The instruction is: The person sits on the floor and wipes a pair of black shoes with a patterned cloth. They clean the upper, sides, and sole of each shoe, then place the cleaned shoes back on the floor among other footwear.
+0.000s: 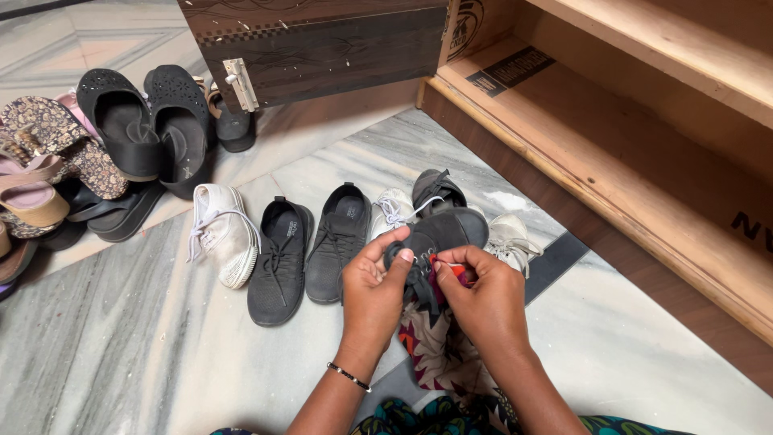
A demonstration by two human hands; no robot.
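Here, two hands (pixel 427 294), one dark shoe (pixel 441 232), held.

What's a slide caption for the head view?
Both hands, left hand and right hand, work the laces of a dark sneaker above shoes lined on marble floor.

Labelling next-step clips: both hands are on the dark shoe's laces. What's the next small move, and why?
Probably draw the laces snug. Both the left hand and right hand pinch them at the tongue of the dark sneaker held above the lap, and no finished bow shows, though the fingers hide much of the lacing.
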